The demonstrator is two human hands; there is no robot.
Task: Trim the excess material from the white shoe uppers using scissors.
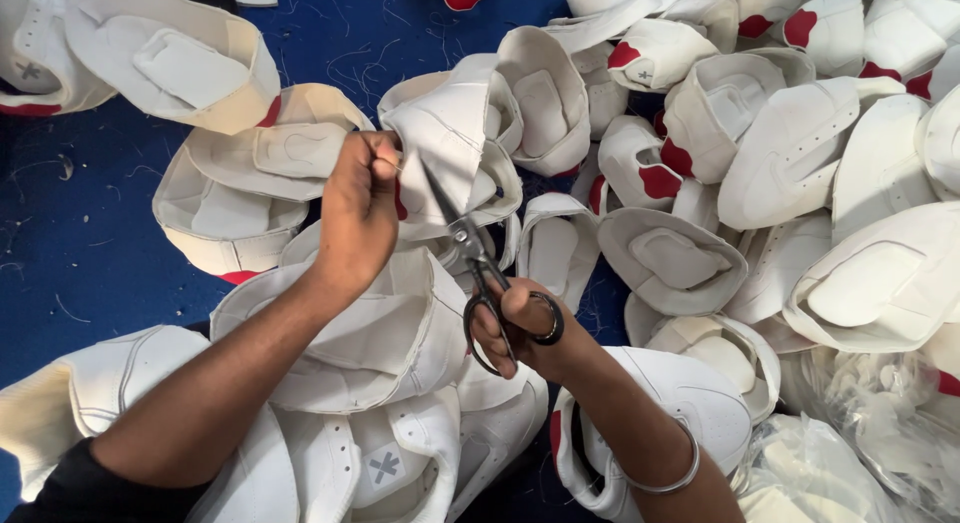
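My left hand (358, 211) pinches the edge of a white shoe upper (446, 143) with a red patch and holds it up over the pile. My right hand (518, 328), with a metal bangle (672, 475) on the wrist, grips black-handled scissors (478, 258). The scissor blades point up and to the left, and their tips touch the held upper just right of my left fingers. More white uppers lie under both forearms.
Many white shoe uppers (790, 148), some with red heel patches, are heaped across a blue cloth surface (80, 223) strewn with thread scraps. Clear plastic bags (870, 423) with more pieces lie at the lower right. Bare blue cloth shows at the left.
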